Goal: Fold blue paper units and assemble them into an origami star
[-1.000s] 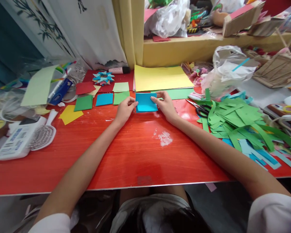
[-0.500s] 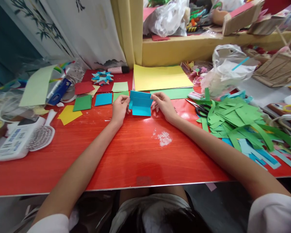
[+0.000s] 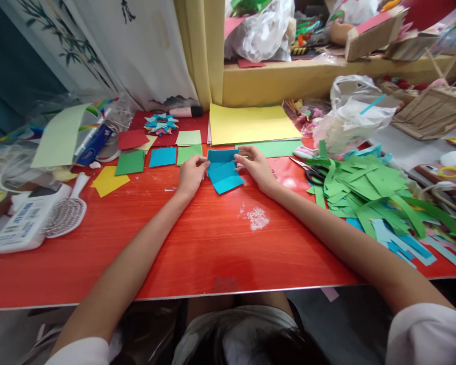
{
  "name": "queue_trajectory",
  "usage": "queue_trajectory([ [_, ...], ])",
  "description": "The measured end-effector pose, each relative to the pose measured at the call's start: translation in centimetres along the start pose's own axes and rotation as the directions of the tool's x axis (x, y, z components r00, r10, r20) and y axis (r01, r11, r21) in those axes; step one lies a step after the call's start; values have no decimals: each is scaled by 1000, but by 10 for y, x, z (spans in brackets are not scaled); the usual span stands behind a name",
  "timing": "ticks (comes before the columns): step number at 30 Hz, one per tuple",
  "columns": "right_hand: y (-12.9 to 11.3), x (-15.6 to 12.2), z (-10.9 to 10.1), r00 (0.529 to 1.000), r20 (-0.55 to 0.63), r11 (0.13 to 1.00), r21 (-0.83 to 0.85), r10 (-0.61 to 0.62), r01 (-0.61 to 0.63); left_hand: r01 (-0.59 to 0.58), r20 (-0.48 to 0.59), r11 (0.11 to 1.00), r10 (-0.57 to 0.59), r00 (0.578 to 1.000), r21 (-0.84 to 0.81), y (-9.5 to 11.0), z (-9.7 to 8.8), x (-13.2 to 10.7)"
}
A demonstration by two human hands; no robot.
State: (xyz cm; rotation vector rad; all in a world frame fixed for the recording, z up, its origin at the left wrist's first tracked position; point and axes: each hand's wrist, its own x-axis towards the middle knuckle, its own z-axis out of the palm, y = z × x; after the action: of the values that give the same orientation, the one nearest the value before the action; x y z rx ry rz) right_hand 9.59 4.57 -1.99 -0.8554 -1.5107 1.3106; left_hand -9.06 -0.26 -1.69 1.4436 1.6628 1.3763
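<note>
Blue paper (image 3: pixel 223 158) is pinched at both ends between my hands above the red table. Its left edge is in the fingertips of my left hand (image 3: pixel 192 175), its right edge in those of my right hand (image 3: pixel 254 166). Just below it lies a lower blue paper piece (image 3: pixel 225 177), tilted; I cannot tell whether the two are joined. Left of my left hand are a blue paper square (image 3: pixel 162 157) and a light green square (image 3: pixel 189 154).
Scissors (image 3: pixel 311 171) and a heap of green paper strips (image 3: pixel 365 185) lie on the right. At the back are yellow sheets (image 3: pixel 253 124) and a folded paper ring (image 3: pixel 161 123). A hairbrush (image 3: pixel 66 215) and a white bottle (image 3: pixel 25 223) stand left. White crumbs (image 3: pixel 257 218) dot the table (image 3: pixel 197 253).
The blue paper between my hands has come slightly lower. Its lower part now hangs skewed to the right instead of straight. Both hands have shifted a little and keep their pinch.
</note>
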Motion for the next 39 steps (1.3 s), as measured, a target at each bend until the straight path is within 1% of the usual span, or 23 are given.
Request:
queue_trajectory([
  [5, 5, 2, -1, 999, -23, 999, -5, -34, 34, -40, -70, 993, 48, 996, 109, 0, 0, 1],
  [7, 7, 3, -2, 999, -25, 999, -44, -27, 26, -41, -79, 994, 49, 996, 102, 0, -1, 0],
  [9, 8, 4, -2, 999, -34, 997, -81, -16, 13, -23, -59, 997, 27, 998, 77, -1, -1, 0],
  [11, 9, 4, -3, 999, -48, 997, -78, -10, 6, 23, -43, 999, -21, 999, 48, -4, 0, 0],
  [13, 9, 4, -4, 998, -67, 998, -56, -12, 8, 38, -62, 999, -36, 997, 28, -5, -1, 0],
  [15, 9, 4, -4, 996, -91, 998, -56, -22, 17, -16, -130, 998, 25, 991, 65, -3, -2, -2],
  [18, 8, 3, -3, 994, -100, 995, -93, -41, 32, -132, -248, 965, 189, 950, 227, 7, -4, -7],
  [19, 8, 2, -3, 994, -98, 994, -105, -45, 35, -164, -249, 949, 232, 940, 268, 11, -4, -9],
  [20, 7, 2, -2, 994, -95, 993, -115, -48, 37, -198, -213, 936, 265, 941, 290, 15, -4, -12],
  [22, 6, 1, -2, 995, -87, 989, -138, -57, 44, -273, -54, 914, 302, 952, 298, 20, -3, -15],
  [24, 5, 0, -2, 996, -59, 984, -166, -72, 61, -343, 126, 890, 319, 939, 300, 21, -1, -17],
  [25, 5, 0, -2, 996, -38, 980, -184, -81, 73, -366, 185, 879, 322, 928, 305, 21, 0, -17],
  [26, 5, 0, -2, 996, -18, 976, -202, -93, 87, -377, 216, 873, 322, 922, 311, 20, 1, -17],
  [28, 4, -1, -3, 993, -1, 968, -223, -117, 114, -356, 211, 883, 302, 930, 305, 16, 2, -16],
  [31, 0, -2, -2, 992, -6, 973, -196, -128, 124, -280, 93, 930, 265, 960, 240, 12, 0, -13],
  [34, -5, -4, 0, 996, 62, 986, -146, -68, 76, -209, -6, 973, 211, 977, 100, 11, -1, -11],
  [36, -6, -5, 1, 994, 103, 993, -112, -21, 33, -138, -10, 990, 137, 990, -36, 11, -2, -10],
  [37, -6, -4, 0, 995, 99, 996, -91, -4, 13, -101, 4, 988, 102, 995, -113, 12, -1, -9],
  [39, -5, -3, -1, 998, 54, 999, -32, 23, -22, -48, 46, 967, 61, 997, -252, 12, -1, -8],
])
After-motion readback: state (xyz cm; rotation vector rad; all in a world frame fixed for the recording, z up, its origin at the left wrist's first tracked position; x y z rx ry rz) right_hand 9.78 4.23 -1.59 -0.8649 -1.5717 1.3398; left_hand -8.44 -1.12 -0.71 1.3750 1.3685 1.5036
